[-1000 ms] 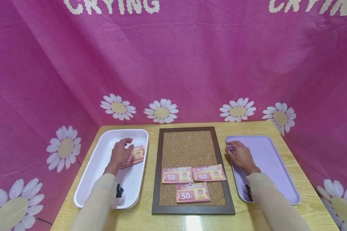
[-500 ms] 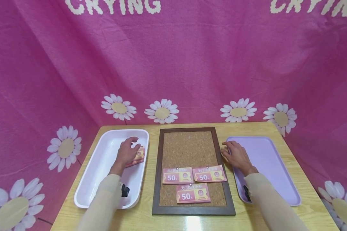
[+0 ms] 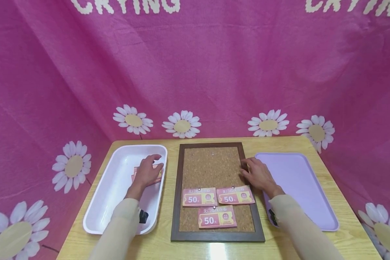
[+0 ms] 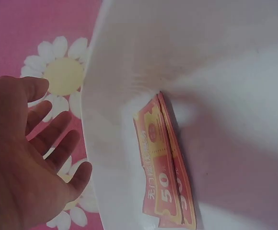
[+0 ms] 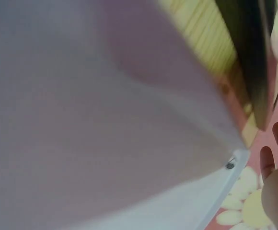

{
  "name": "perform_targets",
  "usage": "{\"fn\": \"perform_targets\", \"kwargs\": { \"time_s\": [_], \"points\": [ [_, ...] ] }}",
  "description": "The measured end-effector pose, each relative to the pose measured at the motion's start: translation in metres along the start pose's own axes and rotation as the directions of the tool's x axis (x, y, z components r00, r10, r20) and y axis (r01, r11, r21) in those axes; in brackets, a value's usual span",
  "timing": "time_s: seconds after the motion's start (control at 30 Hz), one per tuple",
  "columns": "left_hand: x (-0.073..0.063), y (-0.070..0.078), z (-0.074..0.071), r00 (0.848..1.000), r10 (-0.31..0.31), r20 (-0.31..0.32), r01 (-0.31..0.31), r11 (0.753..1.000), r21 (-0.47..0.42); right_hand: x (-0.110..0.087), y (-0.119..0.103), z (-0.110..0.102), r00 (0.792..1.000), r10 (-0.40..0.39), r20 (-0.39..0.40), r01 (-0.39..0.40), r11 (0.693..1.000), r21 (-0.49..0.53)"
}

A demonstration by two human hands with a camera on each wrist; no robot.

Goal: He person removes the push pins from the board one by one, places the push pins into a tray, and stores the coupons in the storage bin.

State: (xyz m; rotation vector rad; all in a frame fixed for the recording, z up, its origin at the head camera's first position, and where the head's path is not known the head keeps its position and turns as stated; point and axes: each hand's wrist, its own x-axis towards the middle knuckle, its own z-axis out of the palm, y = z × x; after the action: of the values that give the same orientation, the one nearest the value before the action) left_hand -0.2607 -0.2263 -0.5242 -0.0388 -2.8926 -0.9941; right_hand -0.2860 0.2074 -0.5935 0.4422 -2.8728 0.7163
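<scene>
My left hand (image 3: pixel 147 172) hovers over the white tray (image 3: pixel 108 195), fingers loosely bent with nothing between them. Beneath it lie two overlapping pink coupons (image 4: pixel 160 163) marked 50, partly covered by the hand in the head view. My right hand (image 3: pixel 258 176) is at the right side of the brown-framed corkboard (image 3: pixel 211 166), its fingertips overlapping the frame. No object shows between its relaxed fingers. Three coupons are pinned on the board's lower half: a left one (image 3: pixel 199 197), a right one (image 3: pixel 235 195) and a lower one (image 3: pixel 216 217).
Right of the board lies a shallow purple tray (image 3: pixel 302 187), with a small dark-headed pin (image 5: pixel 230 165) in its corner in the right wrist view. All stand on a wooden table (image 3: pixel 162 245). A magenta curtain (image 3: pixel 214 72) with daisies hangs behind and at the sides.
The right hand has moved left, from the purple tray's near corner to the corkboard's frame. The left hand has shifted right over the coupons. The pinned coupons stay put.
</scene>
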Motion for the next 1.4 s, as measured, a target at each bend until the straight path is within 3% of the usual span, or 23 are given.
{"fn": "perform_targets", "kwargs": {
  "time_s": [0.3,0.6,0.83,1.13,1.3,1.4],
  "points": [
    [-0.003,0.013,0.002,1.000,-0.004,0.024,0.005,1.000,-0.018,0.003,-0.018,0.003,0.999,-0.043,0.021,0.042,0.997,0.068],
    [-0.011,0.030,0.011,0.999,0.023,0.029,-0.022,0.999,-0.047,0.000,-0.038,0.001,0.998,-0.018,0.065,0.010,0.993,0.115],
    [-0.019,0.038,0.023,0.999,0.022,0.034,-0.021,1.000,-0.020,-0.010,-0.058,0.008,0.987,-0.140,0.078,0.137,0.990,0.033],
    [-0.034,0.050,0.028,0.998,0.028,0.048,-0.027,0.999,-0.034,-0.022,-0.083,0.011,0.980,-0.178,0.092,0.176,0.984,0.026],
    [-0.043,0.056,0.032,0.996,0.064,0.063,-0.061,0.997,-0.051,-0.025,-0.091,0.009,0.977,-0.199,0.073,0.196,0.980,0.038],
    [-0.046,0.060,0.036,0.995,0.055,0.081,-0.050,0.997,-0.051,-0.027,-0.094,0.008,0.979,-0.197,0.057,0.194,0.980,0.052]
  ]
}}
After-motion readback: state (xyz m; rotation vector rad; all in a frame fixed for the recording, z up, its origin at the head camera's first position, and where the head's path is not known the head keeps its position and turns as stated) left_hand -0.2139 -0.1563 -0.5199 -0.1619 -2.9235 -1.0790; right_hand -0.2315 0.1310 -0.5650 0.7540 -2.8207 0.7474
